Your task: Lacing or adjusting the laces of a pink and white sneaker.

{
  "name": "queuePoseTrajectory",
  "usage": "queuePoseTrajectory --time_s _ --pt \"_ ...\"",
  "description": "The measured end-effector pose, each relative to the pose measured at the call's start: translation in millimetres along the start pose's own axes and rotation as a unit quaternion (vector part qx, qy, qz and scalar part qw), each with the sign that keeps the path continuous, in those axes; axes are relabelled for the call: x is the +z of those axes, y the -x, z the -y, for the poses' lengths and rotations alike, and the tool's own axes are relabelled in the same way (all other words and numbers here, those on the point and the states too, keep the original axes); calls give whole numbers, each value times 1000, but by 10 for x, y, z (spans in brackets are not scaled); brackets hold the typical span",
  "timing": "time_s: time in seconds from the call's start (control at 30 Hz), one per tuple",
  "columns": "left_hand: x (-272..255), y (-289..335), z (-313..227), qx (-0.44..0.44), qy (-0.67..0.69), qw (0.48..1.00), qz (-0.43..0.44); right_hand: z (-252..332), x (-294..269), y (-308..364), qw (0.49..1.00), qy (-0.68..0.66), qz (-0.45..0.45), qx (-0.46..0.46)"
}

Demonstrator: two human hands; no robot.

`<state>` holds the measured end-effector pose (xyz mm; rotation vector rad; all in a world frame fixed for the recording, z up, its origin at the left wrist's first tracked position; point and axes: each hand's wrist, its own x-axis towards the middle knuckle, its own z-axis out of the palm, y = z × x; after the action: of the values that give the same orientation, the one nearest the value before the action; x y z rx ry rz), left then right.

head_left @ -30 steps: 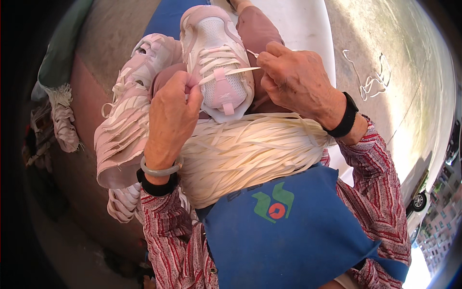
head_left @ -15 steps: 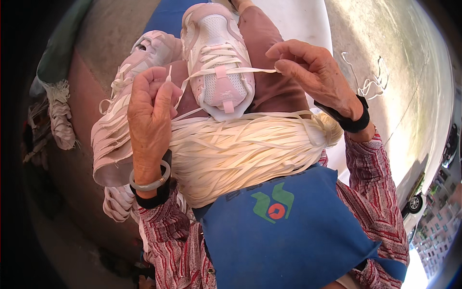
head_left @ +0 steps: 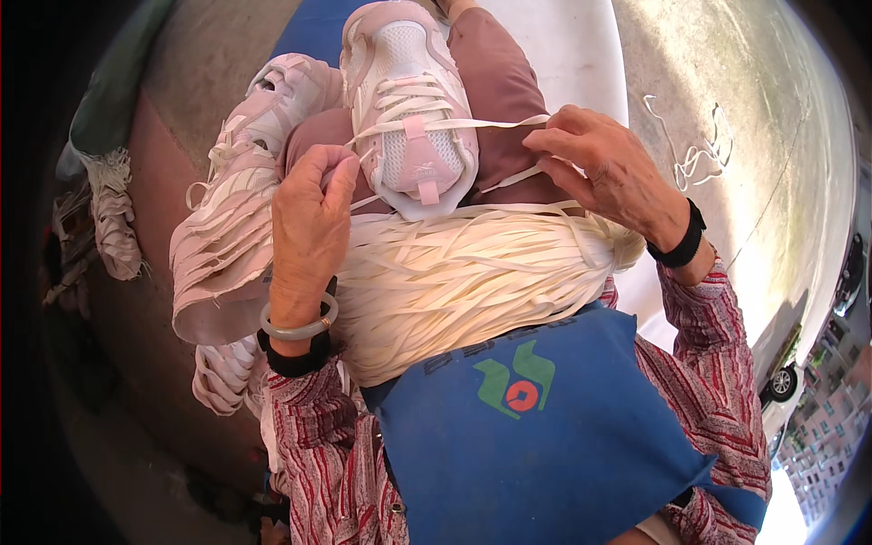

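A pink and white sneaker (head_left: 443,162) rests on my lap with its pull tab toward me. White shoelace (head_left: 463,122) criss-crosses its tongue, and one length passes out to each side. My left hand (head_left: 312,218) is closed, thumb and forefinger pinching the lace beside the shoe's left edge. On the other side my right hand (head_left: 616,173) pinches the other lace length, holding it nearly straight. A lace tip lies over my thigh just below the right fingers. Nearer me, a thick bundle of cream laces (head_left: 472,277) spreads across my lap.
At the left stand another pink and white shoe (head_left: 289,86) and a stack of pale pink shoe pieces (head_left: 218,241). A blue apron (head_left: 545,436) covers my front. Loose white laces (head_left: 704,159) lie on the floor at the right; another lace bundle (head_left: 113,213) hangs far left.
My left hand has shifted right, closer to the shoe, and the lace tip above its fingers no longer shows. My right hand has moved slightly down and right; a lace tip now shows beneath it.
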<state>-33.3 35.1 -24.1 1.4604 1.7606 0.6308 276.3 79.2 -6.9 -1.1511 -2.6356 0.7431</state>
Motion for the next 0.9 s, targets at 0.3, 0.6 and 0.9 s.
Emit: queuePoseTrajectory --time_s 0.3,0.6,0.9 --pt "81 -89 -22 -30 27 999 -14 127 277 -86 993 72 40 -82" --pt "57 -153 -66 -9 54 998 20 146 246 -166 999 -6 -10 -35" --pt "71 -168 -33 -55 235 970 17 107 288 -318 991 -130 -42 9"
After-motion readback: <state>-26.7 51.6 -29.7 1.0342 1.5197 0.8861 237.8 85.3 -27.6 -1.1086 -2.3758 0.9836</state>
